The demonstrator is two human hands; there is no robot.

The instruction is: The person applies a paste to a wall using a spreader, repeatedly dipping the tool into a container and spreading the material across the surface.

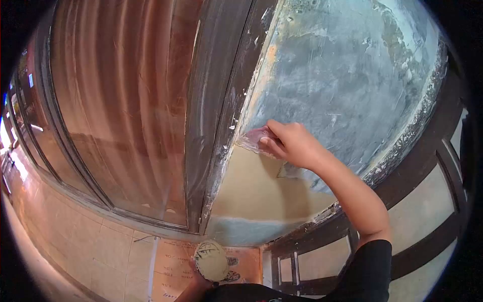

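Overhead, flat scraper against rough wall

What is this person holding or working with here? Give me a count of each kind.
Hands: 2, right hand and left hand
Scraper blade: 1
Putty-smeared round container: 1
Wall panel: 1
Total: 5
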